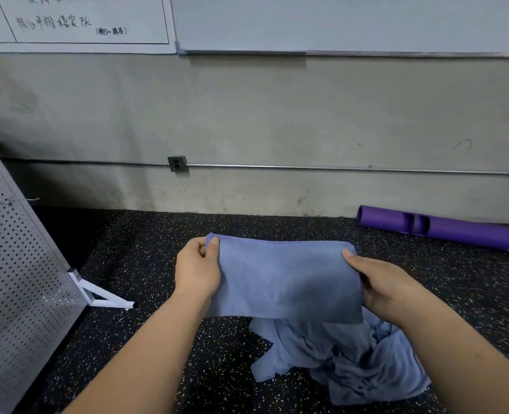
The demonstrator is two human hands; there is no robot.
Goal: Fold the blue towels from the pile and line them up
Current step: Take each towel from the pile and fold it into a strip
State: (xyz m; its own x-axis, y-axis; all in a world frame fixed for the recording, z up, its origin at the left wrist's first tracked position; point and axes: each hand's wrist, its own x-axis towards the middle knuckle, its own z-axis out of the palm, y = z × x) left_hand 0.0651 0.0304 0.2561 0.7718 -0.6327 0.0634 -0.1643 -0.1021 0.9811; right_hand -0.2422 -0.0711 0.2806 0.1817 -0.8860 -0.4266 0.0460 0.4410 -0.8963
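Note:
A blue towel [286, 279] hangs stretched between both hands above the speckled floor, folded over with its top edge straight. My left hand [198, 270] pinches its upper left corner between thumb and fingers. My right hand [387, 289] grips the right edge, thumb on the front of the cloth. Below and to the right lies a crumpled pile of blue towels [345, 360] on the floor, partly hidden by the held towel and my right forearm.
A purple roller tube [444, 228] lies by the wall at the right. A perforated metal panel [17, 264] on a white foot [103, 297] stands at the left. A concrete wall with a socket [177, 163] and conduit runs behind the black speckled floor [145, 240].

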